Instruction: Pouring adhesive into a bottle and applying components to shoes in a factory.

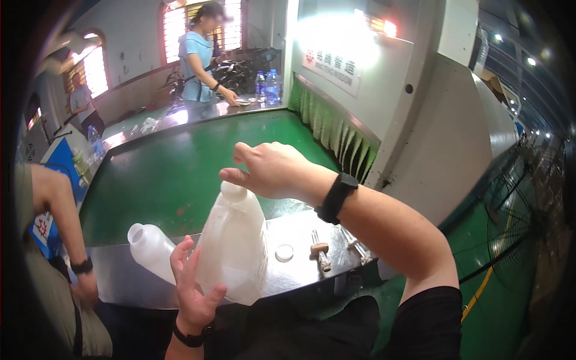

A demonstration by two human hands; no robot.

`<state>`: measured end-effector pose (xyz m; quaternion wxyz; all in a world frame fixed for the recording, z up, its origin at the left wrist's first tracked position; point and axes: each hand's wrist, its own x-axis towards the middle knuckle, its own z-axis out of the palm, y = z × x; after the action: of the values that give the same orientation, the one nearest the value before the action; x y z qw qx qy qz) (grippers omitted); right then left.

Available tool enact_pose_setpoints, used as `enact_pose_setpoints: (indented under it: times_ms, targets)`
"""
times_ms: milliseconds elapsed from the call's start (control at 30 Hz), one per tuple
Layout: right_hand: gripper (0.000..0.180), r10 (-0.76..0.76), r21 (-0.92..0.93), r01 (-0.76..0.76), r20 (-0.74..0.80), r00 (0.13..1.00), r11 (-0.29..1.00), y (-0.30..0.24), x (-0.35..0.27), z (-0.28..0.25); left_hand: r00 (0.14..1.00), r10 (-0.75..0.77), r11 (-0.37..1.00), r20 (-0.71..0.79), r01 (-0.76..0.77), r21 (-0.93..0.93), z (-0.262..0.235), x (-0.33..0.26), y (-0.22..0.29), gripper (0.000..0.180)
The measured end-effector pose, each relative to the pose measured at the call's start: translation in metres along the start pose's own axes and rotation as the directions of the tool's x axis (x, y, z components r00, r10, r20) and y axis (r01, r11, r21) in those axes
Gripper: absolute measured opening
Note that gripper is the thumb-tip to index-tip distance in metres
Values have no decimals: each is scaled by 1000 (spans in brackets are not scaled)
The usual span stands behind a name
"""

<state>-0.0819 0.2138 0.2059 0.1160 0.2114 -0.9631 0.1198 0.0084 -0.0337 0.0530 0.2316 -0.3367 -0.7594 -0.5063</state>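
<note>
A head-worn fisheye camera looks down and forward, close above the hands (273,171) (197,303).

Factory hall, daylight and lamps mixed. Back wall (135,51) pale above, brownish band (129,99) below. Arched window (95,67) at far left, reddish frame, panes washed out; wider window (171,37) nearer the middle, equally bright. Table (174,162): broad green surface, shiny metal strip along the near side. At its right, a large grey-white machine housing (417,99); green-tinted strip curtain (333,123) hangs in the opening. Strong white glare on the upper panel, small red light (390,28) beside it. Right side dimmer: ceiling lamps (531,61) receding, green floor (447,327) with yellow line (478,294), dark wire fan cage (513,231) near the housing.
</note>
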Motion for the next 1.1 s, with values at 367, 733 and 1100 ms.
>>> enact_pose_setpoints:
  times_ms: [367,733,1100]
  targets:
    - [70,-101,670,-299,489,867,680,-29,-77,13,983,-110,989,146,123,-86,-6,-27,13,88]
    - [72,83,851,-413,410,908,323,-69,-99,27,970,-130,910,204,198,-365,-10,-60,44,80]
    - [95,396,763,-228,-40,917,605,-40,-203,-70,936,-280,916,212,327,-232,-23,-96,0,53]
